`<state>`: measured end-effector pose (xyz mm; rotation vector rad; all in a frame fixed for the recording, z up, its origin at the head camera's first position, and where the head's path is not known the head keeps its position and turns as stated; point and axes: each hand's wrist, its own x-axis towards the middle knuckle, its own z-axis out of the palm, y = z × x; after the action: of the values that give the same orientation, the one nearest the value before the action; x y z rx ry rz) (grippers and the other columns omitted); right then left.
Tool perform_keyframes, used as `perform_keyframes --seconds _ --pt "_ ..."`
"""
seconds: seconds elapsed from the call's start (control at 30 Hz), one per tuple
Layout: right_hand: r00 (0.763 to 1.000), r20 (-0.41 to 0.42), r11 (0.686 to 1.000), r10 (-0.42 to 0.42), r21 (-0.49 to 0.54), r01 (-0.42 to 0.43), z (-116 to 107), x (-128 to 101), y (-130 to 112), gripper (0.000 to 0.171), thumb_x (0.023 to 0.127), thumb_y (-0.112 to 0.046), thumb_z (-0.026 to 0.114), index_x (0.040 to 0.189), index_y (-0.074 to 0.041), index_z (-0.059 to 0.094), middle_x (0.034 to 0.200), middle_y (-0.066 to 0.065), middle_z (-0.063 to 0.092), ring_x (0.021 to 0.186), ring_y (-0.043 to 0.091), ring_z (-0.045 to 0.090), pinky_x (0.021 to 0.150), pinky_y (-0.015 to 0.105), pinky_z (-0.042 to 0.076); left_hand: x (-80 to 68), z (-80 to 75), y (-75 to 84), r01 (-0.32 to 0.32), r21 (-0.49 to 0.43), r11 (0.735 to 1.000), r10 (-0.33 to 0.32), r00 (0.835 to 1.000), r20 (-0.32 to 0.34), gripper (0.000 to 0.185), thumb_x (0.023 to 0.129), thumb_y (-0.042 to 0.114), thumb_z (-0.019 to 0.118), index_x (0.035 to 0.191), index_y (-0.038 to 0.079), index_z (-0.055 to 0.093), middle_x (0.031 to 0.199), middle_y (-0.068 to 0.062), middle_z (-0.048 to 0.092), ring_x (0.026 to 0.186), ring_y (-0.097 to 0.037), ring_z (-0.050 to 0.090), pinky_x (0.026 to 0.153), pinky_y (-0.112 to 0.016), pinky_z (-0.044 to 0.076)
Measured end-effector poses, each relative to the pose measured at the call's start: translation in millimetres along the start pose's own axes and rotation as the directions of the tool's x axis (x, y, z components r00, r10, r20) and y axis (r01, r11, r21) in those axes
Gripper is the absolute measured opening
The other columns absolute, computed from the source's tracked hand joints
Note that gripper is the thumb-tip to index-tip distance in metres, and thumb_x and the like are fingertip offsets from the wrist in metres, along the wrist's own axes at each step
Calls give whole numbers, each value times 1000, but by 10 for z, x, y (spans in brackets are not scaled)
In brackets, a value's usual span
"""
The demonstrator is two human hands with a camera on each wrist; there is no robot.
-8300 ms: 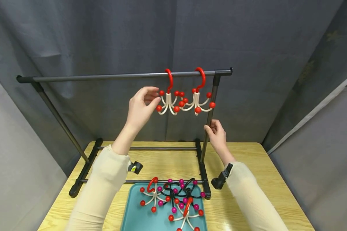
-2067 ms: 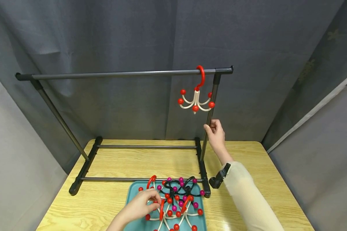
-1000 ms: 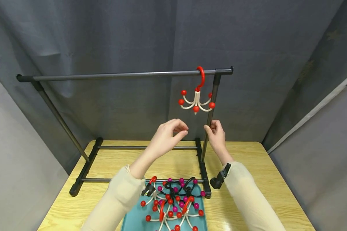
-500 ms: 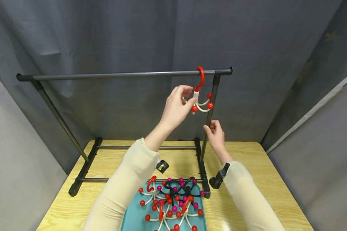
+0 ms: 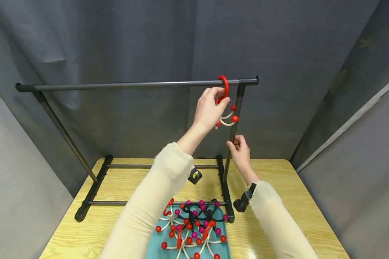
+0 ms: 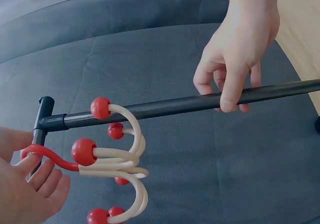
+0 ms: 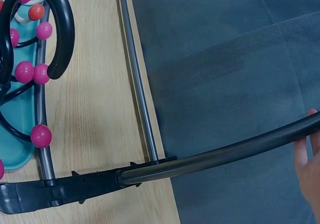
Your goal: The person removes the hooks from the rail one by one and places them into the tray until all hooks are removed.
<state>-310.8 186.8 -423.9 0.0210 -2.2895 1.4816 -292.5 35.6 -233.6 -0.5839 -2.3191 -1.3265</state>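
While I watch from far away, this is what I see.

Left hand: my left hand point(image 5: 210, 108) is up by the top bar point(image 5: 133, 85). Its fingers curl round the red hook point(image 5: 224, 86) of the hanging hanger point(image 5: 228, 117). In the left wrist view the fingertips point(image 6: 37, 171) pinch the red hook point(image 6: 47, 156).

Right hand: my right hand point(image 5: 240, 151) is lower down. Its fingers wrap the side post point(image 5: 234, 122) of the rack and hold it.

Where the hanger is: it hangs at the right end of the top bar, just beside the side post. Its hook is over the bar.

How it will feel: I think it is light, hard plastic. The white arms point(image 6: 125, 164) look thin and bendy. The red balls point(image 6: 84, 150) look smooth and may slip.

Where to hold: the red hook or the thick middle stem looks best to me. The thin arms could bend or catch on things.

Tray: a teal tray point(image 5: 155, 248) sits on the wooden table point(image 5: 295, 201), near me. More hangers point(image 5: 194, 225) lie in it in a tangled heap, some white and some black, with red and pink balls.

Behind: a grey cloth point(image 5: 133, 43) hangs at the back.
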Motion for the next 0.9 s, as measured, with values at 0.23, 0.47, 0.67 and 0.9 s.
perform_keyframes --seconds 0.23,0.47,0.67,0.9 --pt "1000 -1 1000 -12 1 12 17 0 8 31 89 -26 58 108 -5 47 98 14 56 96 28 59 79 39 47 34 -4 0 -6 27 1000 7 999 -38 24 87 18 61 108 7 60 105 -5 60 99 -17 57 83 -23 45" --pt "1000 -8 1000 6 8 -6 14 2 15 29 89 -26 59 107 -7 48 97 12 56 93 25 59 77 35 47 73 -55 -55 -54 39 998 59 992 -114 15 84 10 63 99 6 62 94 -5 64 85 -12 62 77 -20 45" --pt "1000 14 1000 1 -1 -1 10 -2 22 31 90 -29 57 109 -7 47 100 12 54 97 26 57 80 38 47 47 -150 -59 -92 -30 995 85 981 -175 13 83 6 63 96 4 62 94 -8 63 86 -14 63 73 -17 48" --pt "1000 25 1000 -7 5 7 2 -10 6 32 90 -29 56 110 -7 47 101 12 55 97 27 57 81 40 47 -40 -340 -52 -168 -87 982 141 957 -253 13 82 2 64 94 2 62 94 -9 63 87 -14 63 71 -17 50"
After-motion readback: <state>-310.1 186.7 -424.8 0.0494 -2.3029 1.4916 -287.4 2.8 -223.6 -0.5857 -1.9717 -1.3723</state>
